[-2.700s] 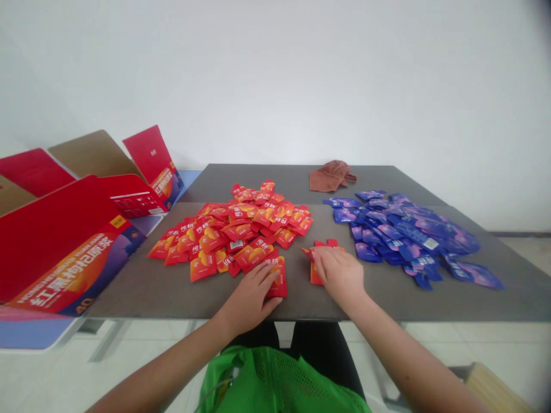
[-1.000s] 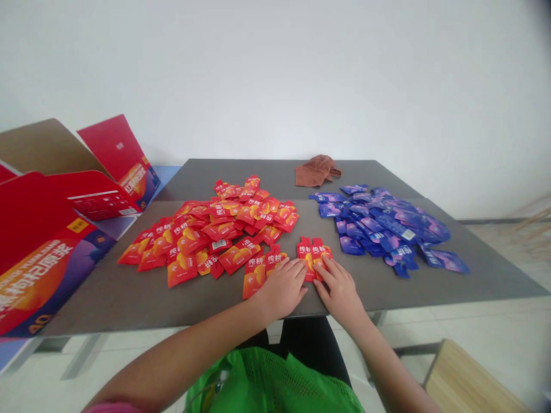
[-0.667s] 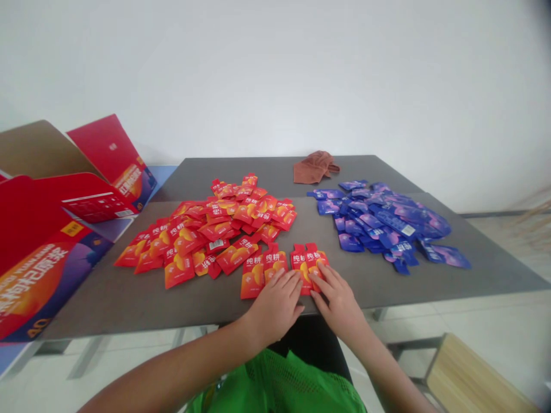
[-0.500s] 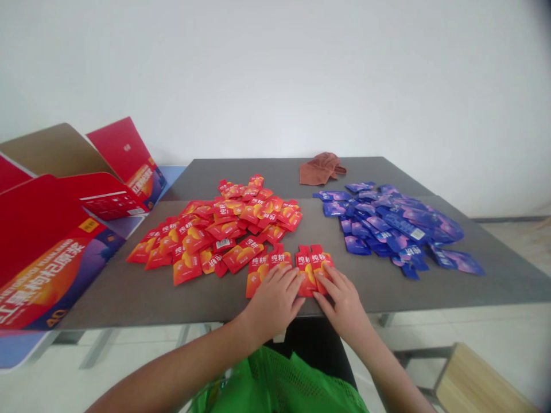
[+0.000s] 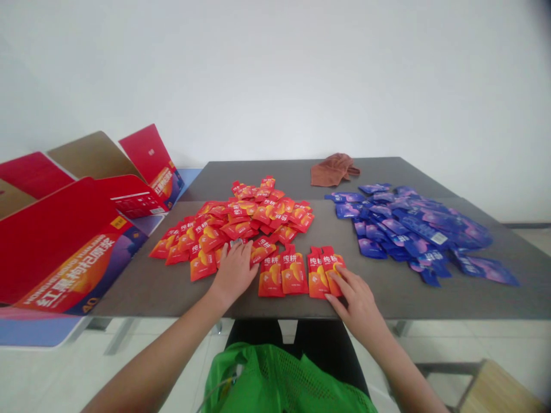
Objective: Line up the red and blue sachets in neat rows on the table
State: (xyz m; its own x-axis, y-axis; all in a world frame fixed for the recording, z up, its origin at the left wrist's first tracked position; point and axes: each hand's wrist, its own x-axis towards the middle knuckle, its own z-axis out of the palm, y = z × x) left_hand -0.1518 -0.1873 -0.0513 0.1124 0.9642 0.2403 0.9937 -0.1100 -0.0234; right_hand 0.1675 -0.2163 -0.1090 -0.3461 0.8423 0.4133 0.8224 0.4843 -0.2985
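A heap of red sachets (image 5: pixel 241 221) lies on the dark grey table (image 5: pixel 172 292). In front of it several red sachets (image 5: pixel 297 274) lie side by side in a row near the table's front edge. My left hand (image 5: pixel 235 271) lies flat with fingers spread on the near edge of the red heap, left of the row. My right hand (image 5: pixel 355 292) rests open with its fingertips on the rightmost sachet (image 5: pixel 333 267) of the row. Neither hand grips anything.
A heap of blue sachets (image 5: pixel 413 229) covers the table's right half. A brown cloth (image 5: pixel 333 170) lies at the far edge. Opened red cardboard boxes (image 5: pixel 73 241) stand at the left. A green mesh bag (image 5: pixel 275 381) is in my lap; a wooden stool (image 5: pixel 495 390) stands at lower right.
My left hand has left the row and moved left onto the red heap. The row has grown by two sachets since the earliest frame. My right hand stays on the row's right end.
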